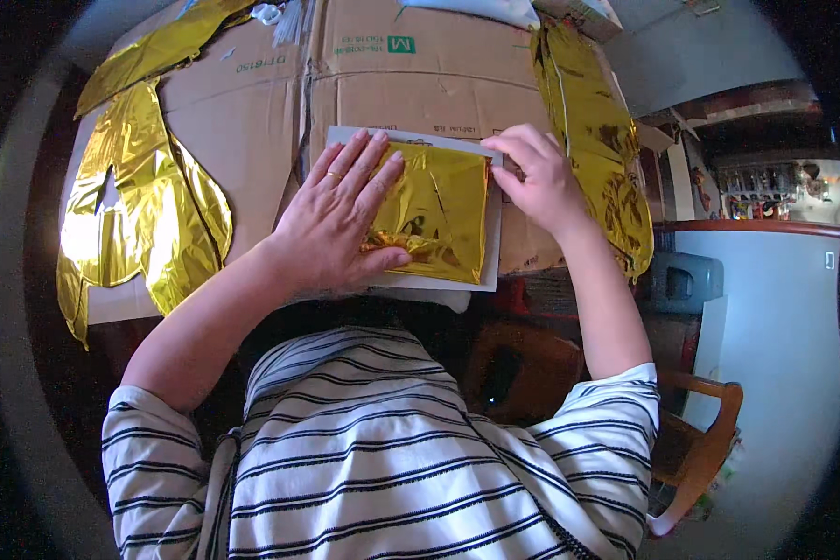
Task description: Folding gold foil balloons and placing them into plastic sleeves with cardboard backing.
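Observation:
A folded, shiny gold foil piece [439, 210] lies on a white card [492, 252], whose pale border shows along the top and right sides. My left hand [331, 219] rests flat and open over the foil's left part, fingers stretched out, a ring on one finger. At the upper right corner, my right hand [537, 177] has its thumb and forefinger curled together at the foil's edge. The exact pinch point is partly hidden by the fingers. Creases run through the foil close to my left thumb.
Flattened brown cardboard [373, 89] covers the table. Cut gold foil balloon shapes [126, 205] lie on the left, and a long gold foil balloon [583, 121] lies on the right. White plastic [481, 9] sits at the far edge. A wooden chair [705, 448] stands lower right.

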Tool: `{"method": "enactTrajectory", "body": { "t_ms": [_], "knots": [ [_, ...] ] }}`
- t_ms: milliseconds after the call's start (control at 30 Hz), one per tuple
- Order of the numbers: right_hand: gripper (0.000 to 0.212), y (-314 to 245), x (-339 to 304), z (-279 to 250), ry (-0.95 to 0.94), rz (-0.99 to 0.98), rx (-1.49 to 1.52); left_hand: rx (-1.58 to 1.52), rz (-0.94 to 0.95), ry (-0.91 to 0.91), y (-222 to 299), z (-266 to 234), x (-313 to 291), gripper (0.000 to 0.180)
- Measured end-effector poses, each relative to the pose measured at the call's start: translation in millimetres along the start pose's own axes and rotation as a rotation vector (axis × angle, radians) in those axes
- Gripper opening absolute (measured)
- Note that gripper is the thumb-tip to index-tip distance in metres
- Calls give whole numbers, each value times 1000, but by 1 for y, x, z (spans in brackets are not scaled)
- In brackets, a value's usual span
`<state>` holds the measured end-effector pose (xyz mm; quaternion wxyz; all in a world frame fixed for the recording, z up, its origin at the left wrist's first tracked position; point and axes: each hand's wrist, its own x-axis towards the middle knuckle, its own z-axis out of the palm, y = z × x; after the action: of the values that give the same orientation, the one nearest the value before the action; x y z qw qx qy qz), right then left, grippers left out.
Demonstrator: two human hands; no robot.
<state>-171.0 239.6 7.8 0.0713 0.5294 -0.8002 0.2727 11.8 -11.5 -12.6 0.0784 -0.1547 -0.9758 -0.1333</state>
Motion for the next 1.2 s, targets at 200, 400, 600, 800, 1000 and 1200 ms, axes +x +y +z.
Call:
{"method": "enactTrajectory", "body": {
  "t_ms": [200, 400, 600, 800, 1000, 1200],
  "knots": [
    [38, 2, 2, 1, 26, -271, -257, 1, 11, 9, 0, 0, 0, 98],
    [42, 7, 1, 3, 20, -345, -300, 26, 14, 21, 1, -1, 1, 96],
    [46, 7, 0, 5, 56, -359, -275, 7, 5, -5, 1, -1, 1, 97],
    [44, 2, 5, 1, 58, -370, -254, 4, -5, -24, 2, -3, 2, 95],
    [33, 5, 3, 1, 101, -413, -325, -1, 13, 13, 0, 0, 1, 95],
    [21, 8, 3, 6, 104, -387, -268, 29, 2, -19, 2, -2, 1, 94]
  ]
}}
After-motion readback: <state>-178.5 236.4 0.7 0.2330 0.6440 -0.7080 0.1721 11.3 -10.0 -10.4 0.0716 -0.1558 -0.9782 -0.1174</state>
